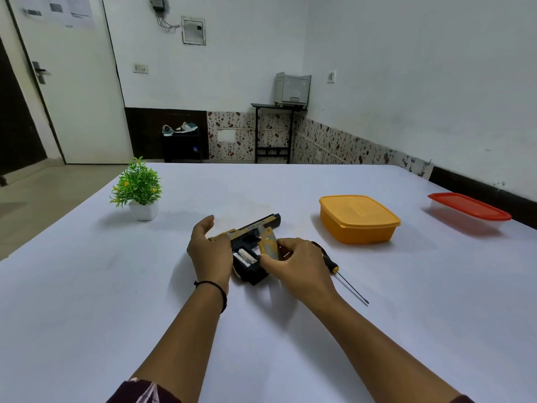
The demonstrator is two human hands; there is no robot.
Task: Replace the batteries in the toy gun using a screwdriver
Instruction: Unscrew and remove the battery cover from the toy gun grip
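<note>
Toy gun [255, 225] lies on the table [116, 286], grip open, batteries [245, 255] seated; left hand [209, 245] rests slack against its rear; right hand [296, 260] pinches the cover [268, 245] beside the grip; risk: cover pressed on askew could jam or unseat a battery, the gun being barely steadied.

Black-and-gold toy gun [250, 231], white batteries [245, 256], orange box [359, 219], red-lidded box [469, 209]

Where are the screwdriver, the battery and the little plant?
screwdriver [335, 269]: head view, yellow collar at the handle's end.
battery [245, 257]: head view, its white side.
little plant [138, 183]: head view, green leaves.
</note>
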